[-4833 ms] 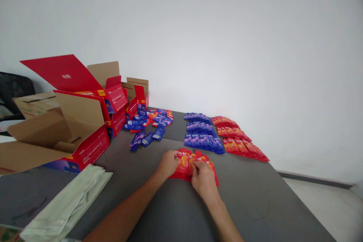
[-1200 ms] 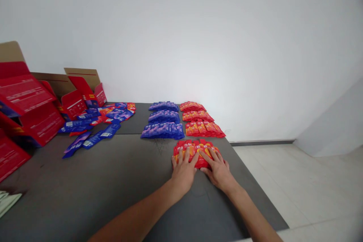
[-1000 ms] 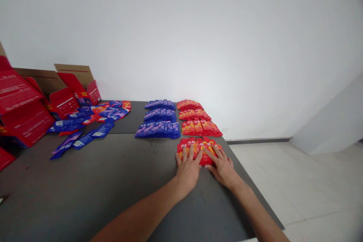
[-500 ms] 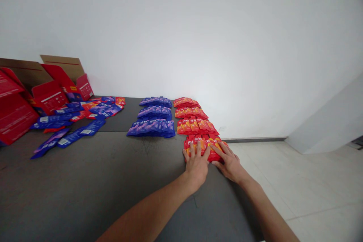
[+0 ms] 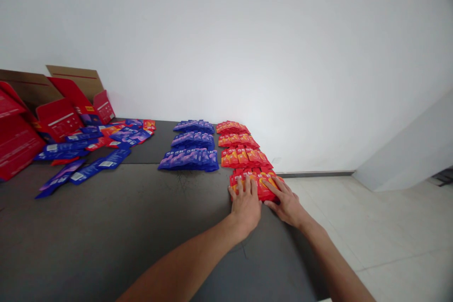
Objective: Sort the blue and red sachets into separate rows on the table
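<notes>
Both hands lie flat and spread on a row of red packets (image 5: 258, 184) at the near right of the gray table (image 5: 123, 217). The left hand (image 5: 246, 200) presses its open fingers on the row's left half. The right hand (image 5: 286, 203) rests, fingers straight, on its right half by the table's edge. Neither hand grips anything.

The step in hand looks like squaring this fanned row into line just in front of three more rows of red packets (image 5: 240, 148). Left of those rows lie three rows of blue packets (image 5: 191, 148). Further left is a loose heap of packets (image 5: 92, 151) beside open red boxes (image 5: 42, 118). Whether the row under the palms already touches the one behind it is hard to tell. The next move calls for lifting the palms gently so the fan does not shift.
</notes>
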Available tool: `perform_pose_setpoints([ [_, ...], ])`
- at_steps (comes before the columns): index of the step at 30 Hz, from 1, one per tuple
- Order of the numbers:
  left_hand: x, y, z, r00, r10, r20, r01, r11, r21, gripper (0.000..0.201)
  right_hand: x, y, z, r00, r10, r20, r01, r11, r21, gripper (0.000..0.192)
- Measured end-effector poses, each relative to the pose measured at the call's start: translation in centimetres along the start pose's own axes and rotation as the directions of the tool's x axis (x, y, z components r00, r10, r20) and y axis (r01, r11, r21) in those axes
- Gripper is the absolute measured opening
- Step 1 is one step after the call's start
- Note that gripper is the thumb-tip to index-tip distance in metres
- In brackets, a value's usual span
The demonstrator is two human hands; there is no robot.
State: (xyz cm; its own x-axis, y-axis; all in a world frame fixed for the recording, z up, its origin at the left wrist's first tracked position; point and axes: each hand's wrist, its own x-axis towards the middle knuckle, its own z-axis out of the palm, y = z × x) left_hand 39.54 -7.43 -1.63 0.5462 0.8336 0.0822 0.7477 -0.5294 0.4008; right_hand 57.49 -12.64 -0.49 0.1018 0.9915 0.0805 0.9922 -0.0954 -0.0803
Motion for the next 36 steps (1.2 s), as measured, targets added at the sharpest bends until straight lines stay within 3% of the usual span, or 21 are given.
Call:
perform_pose_setpoints([
  [10, -1.7, -0.8, -1.3, 0.994, 0.049, -0.1, -0.047, 0.999, 0.018, 0.081, -0.2, -1.6, -0.9, 0.999, 0.044, -0.008, -0.044, 0.999, -0.029, 0.077],
  [17, -4.1, -3.5, -3.8, 0.992, 0.066, -0.111, -0.064, 0.998, 0.015, 0.078, 0.0, -5.8, -2.0, 0.989, -0.089, -0.117, 0.074, 0.99, -0.121, 0.079],
  [23, -6.8, -9.5, -7.1, 0.984, 0.03, -0.175, -0.021, 0.998, 0.051, 0.078, 1.5, -13.2, -1.8, 0.962, -0.161, -0.221, 0.143, 0.985, -0.096, 0.072],
  [29, -9.3, -16.8, -10.2, 0.97, -0.075, -0.233, 0.108, 0.985, 0.132, 0.076, 3.1, -21.8, -1.4, 0.937, -0.239, -0.254, 0.234, 0.971, -0.051, 0.069],
  [36, -12.6, -25.4, -13.2, 0.938, -0.161, -0.308, 0.227, 0.954, 0.193, 0.073, 5.1, -31.2, 0.9, 0.924, -0.256, -0.284, 0.261, 0.965, -0.019, 0.062],
])
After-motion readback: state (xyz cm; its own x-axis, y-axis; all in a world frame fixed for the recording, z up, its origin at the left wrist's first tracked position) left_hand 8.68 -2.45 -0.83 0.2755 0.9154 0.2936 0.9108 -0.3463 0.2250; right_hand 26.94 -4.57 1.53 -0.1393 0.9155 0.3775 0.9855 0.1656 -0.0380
